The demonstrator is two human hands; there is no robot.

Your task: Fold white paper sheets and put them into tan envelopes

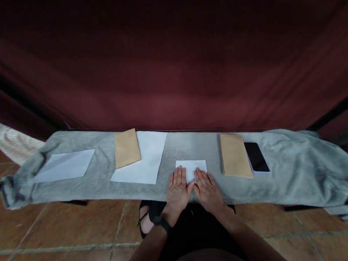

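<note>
A small white piece of paper (195, 164), apparently folded, lies on the grey cloth in front of me. My left hand (177, 189) rests flat on its left part, fingers stretched out. Beside it, my right hand (207, 188) presses flat on the right part, its fingers also extended. The two thumbs nearly meet over the paper's near edge, which the hands partly cover. Left of my hands, a brown envelope (127, 148) lies partly on top of a larger white sheet (151, 154). To the right is a stack of brown envelopes (235, 156).
A phone (257, 157) with a dark screen lies right of the envelope stack. Another white sheet (64, 165) is at the far left. Grey cloth (192, 140) covers the narrow surface, rumpled at both ends. A dark red curtain-like sheet (169, 82) stands behind it. Tiled floor (61, 238) shows below.
</note>
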